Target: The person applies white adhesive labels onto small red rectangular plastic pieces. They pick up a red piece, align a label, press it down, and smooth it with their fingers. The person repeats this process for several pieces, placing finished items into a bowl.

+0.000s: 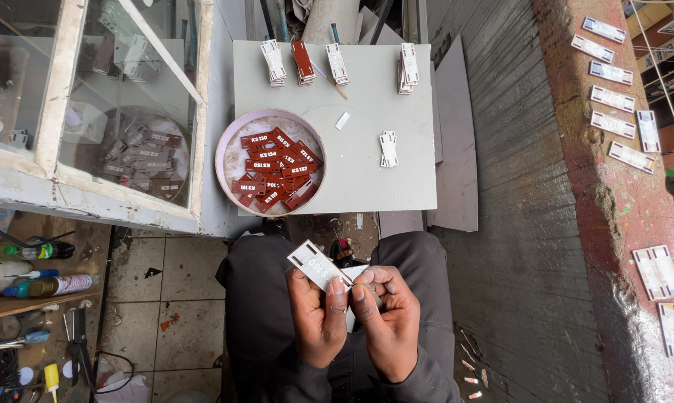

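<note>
The person sits with knees apart on dark trousers, both hands raised over the lap. The left hand [318,313] and the right hand [387,317] meet at the fingertips, and between them they pinch a small white rectangular plastic tag [318,266] with dark lettering, tilted so its far end points up and to the left. Each grip is closed tight on the near end of that tag, thumbs side by side on top. A second pale piece peeks out just under the right thumb, too hidden to make out.

Ahead of the knees stands a low grey square bench [367,172]. On its near left corner rests a round pink-rimmed shallow bowl [229,160] full of reddish-brown rectangular tags [276,170] with white lettering, heaped every which way. Along the far edge of the bench sit four short stacks: three white stacks [274,61] and one reddish-brown stack [302,62] second from the left. A pair of white tags [388,148] lies near the middle, well apart from the bowl.

To the left is a glass-fronted cabinet with a pale frame [57,89]. To the right, more white tags [611,72] lie in a row along a rust-coloured ledge [575,186].
</note>
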